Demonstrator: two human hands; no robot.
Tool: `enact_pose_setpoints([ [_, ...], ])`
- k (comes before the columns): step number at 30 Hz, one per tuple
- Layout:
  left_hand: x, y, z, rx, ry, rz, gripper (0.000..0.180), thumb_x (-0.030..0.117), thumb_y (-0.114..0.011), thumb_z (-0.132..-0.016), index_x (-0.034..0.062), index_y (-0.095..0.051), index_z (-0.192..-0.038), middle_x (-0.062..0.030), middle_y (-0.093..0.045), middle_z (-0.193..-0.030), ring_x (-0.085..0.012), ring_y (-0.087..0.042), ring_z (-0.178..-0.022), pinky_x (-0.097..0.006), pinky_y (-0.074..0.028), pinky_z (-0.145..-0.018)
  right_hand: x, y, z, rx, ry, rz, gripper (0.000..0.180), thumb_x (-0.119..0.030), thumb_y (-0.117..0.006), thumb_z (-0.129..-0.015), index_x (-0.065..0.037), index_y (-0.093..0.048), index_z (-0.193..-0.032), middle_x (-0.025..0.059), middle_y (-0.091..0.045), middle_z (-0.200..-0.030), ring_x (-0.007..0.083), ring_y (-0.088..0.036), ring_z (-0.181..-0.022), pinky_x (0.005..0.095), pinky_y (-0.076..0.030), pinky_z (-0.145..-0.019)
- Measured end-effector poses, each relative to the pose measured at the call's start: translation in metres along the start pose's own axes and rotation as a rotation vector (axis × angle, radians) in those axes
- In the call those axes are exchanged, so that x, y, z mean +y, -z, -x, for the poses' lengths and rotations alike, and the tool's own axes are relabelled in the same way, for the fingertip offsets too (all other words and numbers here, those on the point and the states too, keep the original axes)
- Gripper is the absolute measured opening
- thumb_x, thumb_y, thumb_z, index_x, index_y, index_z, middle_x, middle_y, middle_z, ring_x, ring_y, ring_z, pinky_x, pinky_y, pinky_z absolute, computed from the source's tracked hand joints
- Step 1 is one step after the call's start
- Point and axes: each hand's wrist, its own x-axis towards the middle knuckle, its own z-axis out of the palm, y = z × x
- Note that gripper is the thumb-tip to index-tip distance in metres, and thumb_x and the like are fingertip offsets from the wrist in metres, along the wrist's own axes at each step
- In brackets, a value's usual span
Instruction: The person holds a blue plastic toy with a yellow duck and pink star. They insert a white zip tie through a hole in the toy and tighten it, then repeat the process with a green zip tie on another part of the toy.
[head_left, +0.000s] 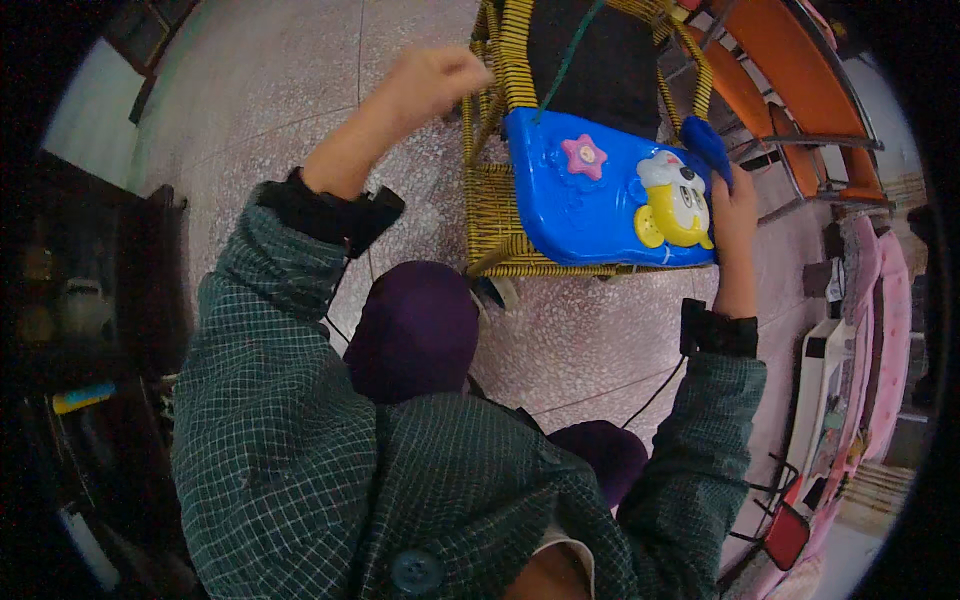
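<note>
A blue plastic toy panel (590, 220) rests on a yellow-and-black wicker chair (500, 195). It bears a raised pink star-shaped flower (584, 157) and a yellow-and-white animal face (680, 205). My right hand (735, 205) is closed round the panel's right edge, its fingertips partly hidden. Just above it is a darker blue piece (707, 150), cloth or plastic, I cannot tell. Left of the chair, my left hand (430, 85) is raised with its fingers curled together; whatever they hold, if anything, is hidden. A green cord (572, 58) runs up from the panel's upper left.
Dark fabric (590, 60) covers the chair's back part. Orange benches with metal frames (800, 60) stand at far right. Pink padded furniture (885, 330) and a red stool (787, 535) are along the right. A dark cabinet (100, 270) stands at left on speckled floor.
</note>
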Motion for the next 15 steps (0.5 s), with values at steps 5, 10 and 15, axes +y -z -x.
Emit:
enact_pose_setpoints([
  [5,-0.01,-0.039,0.031,-0.348,0.533,0.619,0.024,0.029,-0.054,-0.085,0.0061,-0.06,-0.093,0.0042,-0.048,-0.063,-0.0018,-0.037,-0.048,-0.017,-0.026,-0.041,0.002,-0.001,-0.001,-0.028,-0.022,0.001,0.031,-0.02,-0.052,-0.079,0.001,-0.055,-0.102,0.0202,-0.055,-0.098,0.0374,-0.051,-0.093,0.0417,-0.04,-0.081],
  [10,-0.011,-0.046,0.035,-0.404,0.576,1.039,0.019,0.024,-0.051,-0.087,0.0059,-0.056,-0.09,0.0051,-0.045,-0.061,-0.0026,-0.034,-0.045,-0.017,-0.024,-0.04,0.001,0.002,-0.002,-0.081,-0.04,-0.002,0.029,-0.019,-0.051,-0.08,0.001,-0.055,-0.1,0.0196,-0.055,-0.097,0.037,-0.051,-0.092,0.0409,-0.039,-0.08],
  [15,-0.019,-0.053,0.038,-0.467,0.534,1.085,0.017,0.024,-0.052,-0.086,0.0085,-0.051,-0.078,0.0036,-0.046,-0.061,-0.0031,-0.035,-0.045,-0.017,-0.025,-0.04,-0.002,0.003,-0.001,-0.064,-0.064,-0.058,0.027,-0.018,-0.05,-0.08,0.002,-0.055,-0.098,0.0194,-0.055,-0.095,0.0361,-0.051,-0.091,0.0398,-0.04,-0.08],
])
